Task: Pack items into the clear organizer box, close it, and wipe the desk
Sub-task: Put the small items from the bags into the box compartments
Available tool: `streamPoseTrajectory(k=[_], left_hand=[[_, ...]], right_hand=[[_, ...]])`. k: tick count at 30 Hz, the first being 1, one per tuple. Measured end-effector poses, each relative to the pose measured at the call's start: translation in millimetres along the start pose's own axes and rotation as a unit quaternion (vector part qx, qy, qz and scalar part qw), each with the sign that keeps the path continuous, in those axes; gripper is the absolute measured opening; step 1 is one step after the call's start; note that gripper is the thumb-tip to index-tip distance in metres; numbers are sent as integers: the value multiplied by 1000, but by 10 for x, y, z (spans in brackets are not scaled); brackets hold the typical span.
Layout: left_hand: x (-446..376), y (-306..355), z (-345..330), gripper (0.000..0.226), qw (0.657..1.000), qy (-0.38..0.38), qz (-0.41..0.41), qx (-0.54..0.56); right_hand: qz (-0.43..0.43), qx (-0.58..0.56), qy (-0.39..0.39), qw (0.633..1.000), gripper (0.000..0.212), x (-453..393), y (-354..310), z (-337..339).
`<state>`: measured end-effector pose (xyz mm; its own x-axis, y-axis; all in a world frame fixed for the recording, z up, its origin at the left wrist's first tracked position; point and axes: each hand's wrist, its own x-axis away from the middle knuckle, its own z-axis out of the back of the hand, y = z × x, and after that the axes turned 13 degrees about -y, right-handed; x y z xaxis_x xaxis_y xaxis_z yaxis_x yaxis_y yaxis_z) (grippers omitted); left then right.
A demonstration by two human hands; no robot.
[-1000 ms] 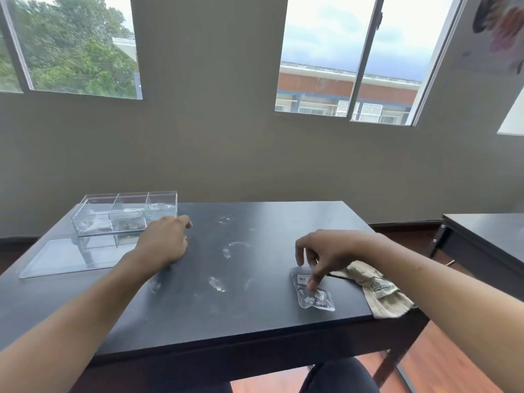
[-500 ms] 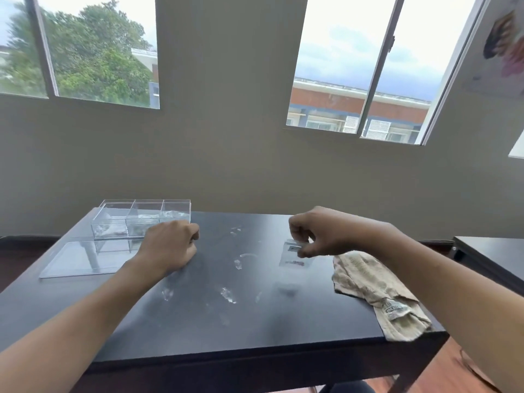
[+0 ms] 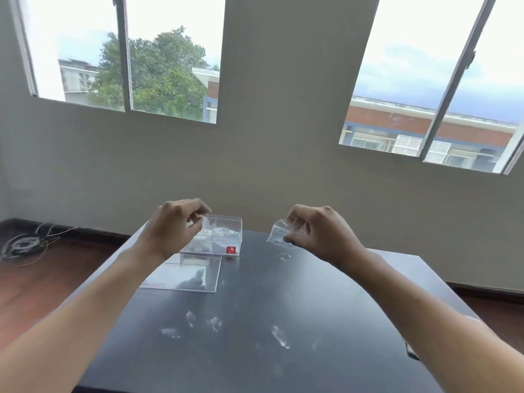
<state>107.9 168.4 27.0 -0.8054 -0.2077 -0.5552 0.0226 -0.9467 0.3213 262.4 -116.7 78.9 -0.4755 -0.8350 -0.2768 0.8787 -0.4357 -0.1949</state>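
Observation:
The clear organizer box (image 3: 226, 236), divided into compartments and marked with a red sticker, stands open at the far left of the dark desk (image 3: 255, 350). Its flat clear lid (image 3: 195, 276) lies just in front of it. My left hand (image 3: 173, 228) hovers over the box's left side, its fingers pinching a small clear packet (image 3: 204, 222). My right hand (image 3: 317, 234) is raised to the right of the box and pinches a clear plastic bag (image 3: 279, 236) above the desk. Several small clear packets (image 3: 279, 336) lie on the desk's near half.
A tangle of white cables (image 3: 25, 245) lies on the wooden floor at the far left. The wall with two windows stands right behind the desk. The cloth seen earlier is out of view, hidden behind my right arm.
My right hand lifted the clear bag off the desk and carried it up and left toward the box. My left hand rose from the desk to the box. The camera turned left.

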Motion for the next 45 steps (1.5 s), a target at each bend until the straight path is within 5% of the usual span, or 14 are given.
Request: streamPoseTrajectory(k=[7, 18, 25, 33, 37, 45], left_hand=[[-129, -440, 75, 22, 994, 102, 39, -25], [80, -803, 15, 14, 992, 52, 84, -79], [118, -777, -19, 16, 990, -5, 108, -85], [106, -891, -74, 32, 984, -71, 109, -122], [106, -953, -127, 49, 973, -117, 124, -152], [120, -928, -136, 46, 970, -140, 126, -156]], right_hand=[[-8, -89, 99, 991, 40, -489, -107, -509], [99, -114, 234, 961, 8, -758, -178, -963], [159, -48, 126, 978, 9, -891, -94, -1228], [144, -20, 159, 977, 23, -850, -144, -1188], [125, 4, 80, 989, 27, -857, -225, -1304], [87, 56, -61, 993, 64, -835, -253, -1367]])
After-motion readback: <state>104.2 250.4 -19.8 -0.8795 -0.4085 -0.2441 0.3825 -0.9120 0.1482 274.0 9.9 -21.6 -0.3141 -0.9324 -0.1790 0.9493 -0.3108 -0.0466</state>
